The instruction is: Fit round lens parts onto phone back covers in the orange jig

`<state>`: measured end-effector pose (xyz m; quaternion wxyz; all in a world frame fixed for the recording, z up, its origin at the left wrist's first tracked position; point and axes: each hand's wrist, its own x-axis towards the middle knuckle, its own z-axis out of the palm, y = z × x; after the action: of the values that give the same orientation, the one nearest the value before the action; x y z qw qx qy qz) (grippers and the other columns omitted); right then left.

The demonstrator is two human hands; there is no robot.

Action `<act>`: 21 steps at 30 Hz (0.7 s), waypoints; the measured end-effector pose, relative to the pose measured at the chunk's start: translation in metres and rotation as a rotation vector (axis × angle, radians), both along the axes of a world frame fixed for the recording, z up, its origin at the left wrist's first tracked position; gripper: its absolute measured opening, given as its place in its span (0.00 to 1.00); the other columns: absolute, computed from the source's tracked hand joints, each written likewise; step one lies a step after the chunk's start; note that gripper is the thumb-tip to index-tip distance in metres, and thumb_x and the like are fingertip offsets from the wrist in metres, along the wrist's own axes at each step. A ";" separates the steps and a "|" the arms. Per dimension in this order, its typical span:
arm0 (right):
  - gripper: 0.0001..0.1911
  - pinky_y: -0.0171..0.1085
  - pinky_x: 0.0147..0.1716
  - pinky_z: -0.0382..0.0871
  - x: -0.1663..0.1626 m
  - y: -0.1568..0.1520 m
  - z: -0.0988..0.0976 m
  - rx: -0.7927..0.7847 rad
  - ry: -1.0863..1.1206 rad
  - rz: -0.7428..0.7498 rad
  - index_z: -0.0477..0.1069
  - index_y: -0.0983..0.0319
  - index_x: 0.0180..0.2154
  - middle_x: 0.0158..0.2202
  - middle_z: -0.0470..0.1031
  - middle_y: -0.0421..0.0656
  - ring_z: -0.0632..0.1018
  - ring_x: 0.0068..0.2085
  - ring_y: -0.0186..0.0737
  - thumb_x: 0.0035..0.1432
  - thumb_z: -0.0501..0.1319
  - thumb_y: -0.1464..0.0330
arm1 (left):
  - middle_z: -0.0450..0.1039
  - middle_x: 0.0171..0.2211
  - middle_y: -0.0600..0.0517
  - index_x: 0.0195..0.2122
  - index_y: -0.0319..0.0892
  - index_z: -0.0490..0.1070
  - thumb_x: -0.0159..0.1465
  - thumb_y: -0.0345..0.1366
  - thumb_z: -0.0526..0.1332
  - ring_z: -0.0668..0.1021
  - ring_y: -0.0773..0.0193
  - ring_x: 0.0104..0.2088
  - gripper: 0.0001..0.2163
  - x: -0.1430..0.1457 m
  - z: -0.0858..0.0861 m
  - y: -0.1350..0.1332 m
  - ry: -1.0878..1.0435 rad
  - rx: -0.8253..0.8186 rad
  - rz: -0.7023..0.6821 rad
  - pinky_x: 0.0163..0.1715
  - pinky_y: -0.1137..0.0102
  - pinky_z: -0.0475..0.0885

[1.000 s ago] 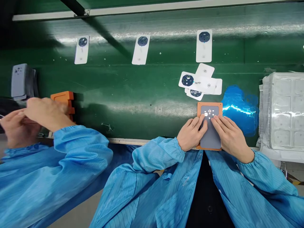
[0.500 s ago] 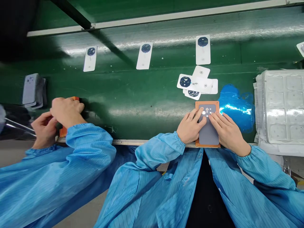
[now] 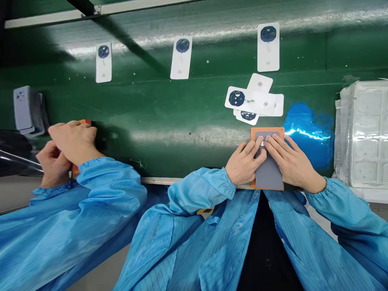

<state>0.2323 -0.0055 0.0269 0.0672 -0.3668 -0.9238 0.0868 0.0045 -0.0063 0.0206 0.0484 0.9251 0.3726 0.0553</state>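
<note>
A grey phone back panel (image 3: 268, 173) lies in an orange fixture (image 3: 267, 129) at the front edge of the bench. My left hand (image 3: 245, 161) rests on its left side, fingertips on the panel's upper part and thumb apart. From the right, my right hand (image 3: 292, 161) lies with fingers stretched out over the top of the panel. Both hands are open, and their fingers hide most of the camera cutouts. Just beyond the fixture, several white phone-back-shaped sheets (image 3: 257, 101) with dark round camera areas lie in a crossed pile.
Blue shiny film (image 3: 309, 141) lies right of the fixture, beside stacked clear compartment trays (image 3: 368, 133). Three white sheets (image 3: 181, 60) are spaced along the green bench (image 3: 145, 105). At left, a co-worker's hands (image 3: 75, 141) cover an orange object near stacked grey panels (image 3: 24, 109).
The view has shifted slightly. My right fingers have slid up and inward over the panel's camera area, covering more cutouts. My left fingers stay on the panel with little movement.
</note>
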 end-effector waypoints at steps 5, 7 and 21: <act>0.31 0.60 0.70 0.55 -0.003 0.013 -0.001 -0.012 0.048 0.027 0.57 0.75 0.68 0.69 0.62 0.62 0.61 0.71 0.60 0.68 0.52 0.70 | 0.57 0.70 0.30 0.59 0.35 0.66 0.61 0.33 0.60 0.69 0.42 0.60 0.23 -0.001 0.004 0.010 0.007 -0.080 -0.052 0.55 0.51 0.66; 0.30 0.59 0.70 0.54 -0.002 0.012 -0.003 -0.004 0.054 0.028 0.57 0.75 0.68 0.69 0.62 0.60 0.61 0.71 0.60 0.68 0.52 0.70 | 0.57 0.70 0.30 0.58 0.35 0.67 0.59 0.32 0.61 0.69 0.42 0.60 0.24 -0.001 0.004 0.012 0.019 -0.085 -0.049 0.55 0.51 0.66; 0.36 0.58 0.69 0.59 0.009 -0.031 -0.006 0.015 0.060 -0.114 0.49 0.71 0.72 0.70 0.60 0.60 0.61 0.71 0.59 0.66 0.54 0.73 | 0.65 0.67 0.34 0.60 0.37 0.69 0.70 0.36 0.54 0.70 0.44 0.64 0.19 -0.008 -0.008 -0.022 -0.070 -0.004 0.071 0.58 0.51 0.68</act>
<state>0.2417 -0.0369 0.0211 0.1025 -0.4154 -0.8997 0.0868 -0.0031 -0.0286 0.0127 0.0613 0.9087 0.4032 0.0885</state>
